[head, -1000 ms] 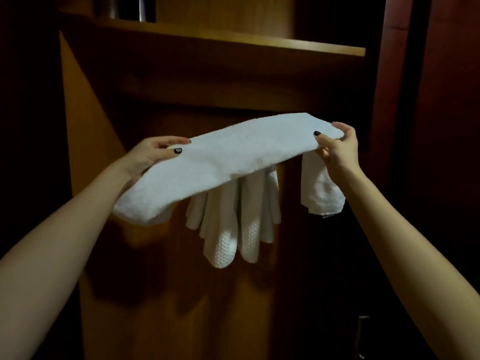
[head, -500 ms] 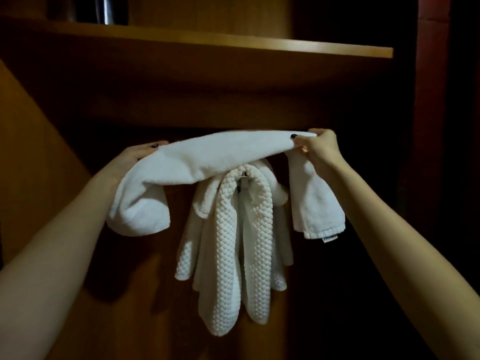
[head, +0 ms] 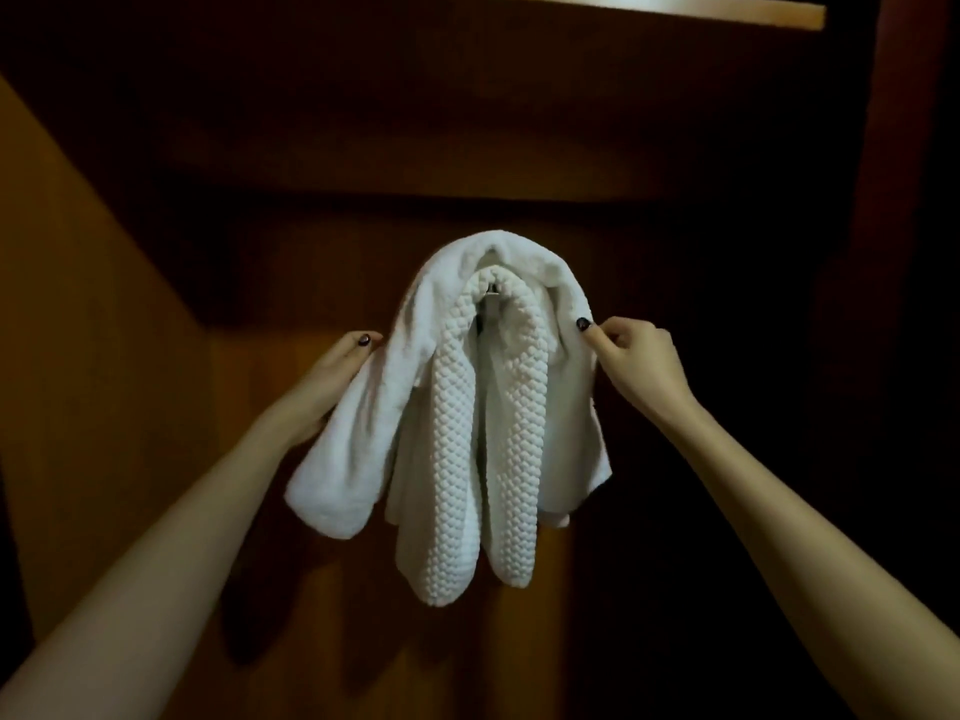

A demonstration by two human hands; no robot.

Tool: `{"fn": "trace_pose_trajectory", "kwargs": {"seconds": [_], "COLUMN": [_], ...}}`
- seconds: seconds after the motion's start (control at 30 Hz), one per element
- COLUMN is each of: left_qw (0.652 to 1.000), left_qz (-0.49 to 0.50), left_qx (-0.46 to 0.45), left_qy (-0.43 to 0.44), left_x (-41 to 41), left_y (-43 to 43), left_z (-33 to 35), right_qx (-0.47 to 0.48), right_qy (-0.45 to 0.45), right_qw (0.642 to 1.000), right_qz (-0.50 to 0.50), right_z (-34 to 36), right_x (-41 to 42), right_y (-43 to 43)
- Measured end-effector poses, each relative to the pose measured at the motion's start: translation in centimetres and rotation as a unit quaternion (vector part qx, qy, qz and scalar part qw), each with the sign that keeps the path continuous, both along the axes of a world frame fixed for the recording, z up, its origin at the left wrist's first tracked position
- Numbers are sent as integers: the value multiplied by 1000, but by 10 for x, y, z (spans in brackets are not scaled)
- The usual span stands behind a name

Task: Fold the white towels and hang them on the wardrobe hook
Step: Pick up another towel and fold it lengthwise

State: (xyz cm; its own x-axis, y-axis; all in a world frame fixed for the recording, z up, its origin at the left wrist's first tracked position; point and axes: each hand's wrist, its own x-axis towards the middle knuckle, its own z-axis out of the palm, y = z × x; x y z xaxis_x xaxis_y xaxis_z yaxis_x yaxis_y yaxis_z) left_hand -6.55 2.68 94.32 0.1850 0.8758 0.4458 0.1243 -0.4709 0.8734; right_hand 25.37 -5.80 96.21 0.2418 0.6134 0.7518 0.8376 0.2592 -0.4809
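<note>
1. The smooth towel lies at the centre of the frame, draped in an arch over the hook and over the waffle towel hung there. The left fall hangs lower and bulkier than the right.
2. Right of centre, its right edge is pinched by the right hand between thumb and curled fingers. Left of centre, the left hand is laid against the left fall with the thumb at the cloth's edge. Its fingers are hidden behind the towel, so whether they are closed on it cannot be told.
3. The step in hand is judged to be the settling of this towel on the hook — the hanging itself looks nearly done.
4. To do it well, the falls should be evened: the left eased up and the right drawn down a little, so that the weight is balanced and the towel is not dragged off sideways.
5. The crown of the arch should be seated over the hook itself, not merely on the waffle towel's bulge. Pulls should be kept gentle so that the lower towel is not dislodged.
6. Release is best made one hand at a time.
7. As for containers, only the wardrobe is present — its hook carries both towels, one over the other. A shelf is glimpsed at the upper right of the frame; what is kept on it is not shown.
</note>
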Motion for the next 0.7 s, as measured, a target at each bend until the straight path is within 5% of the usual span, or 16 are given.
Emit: {"fn": "trace_pose_trajectory", "kwargs": {"seconds": [0.1,0.27,0.4,0.57,0.7], "left_qw": [999,963,947,883,898], "left_qz": [19,143,242,374,357], "left_qx": [42,218,173,230,211], "left_qy": [10,70,123,167,146], "left_x": [14,32,50,59,71], "left_y": [-10,-29,-44,-56,-53], "left_z": [-31,-88,-113,-114,-97], "right_qx": [1,-27,-21,28,-9], "right_qy": [-35,66,103,93,121], "right_qw": [999,983,986,991,985], "right_qz": [12,168,130,90,125], "right_z": [-25,-74,-100,-115,-116], "right_x": [6,-2,-7,-9,-11], "right_y": [2,1,15,11,-4]}}
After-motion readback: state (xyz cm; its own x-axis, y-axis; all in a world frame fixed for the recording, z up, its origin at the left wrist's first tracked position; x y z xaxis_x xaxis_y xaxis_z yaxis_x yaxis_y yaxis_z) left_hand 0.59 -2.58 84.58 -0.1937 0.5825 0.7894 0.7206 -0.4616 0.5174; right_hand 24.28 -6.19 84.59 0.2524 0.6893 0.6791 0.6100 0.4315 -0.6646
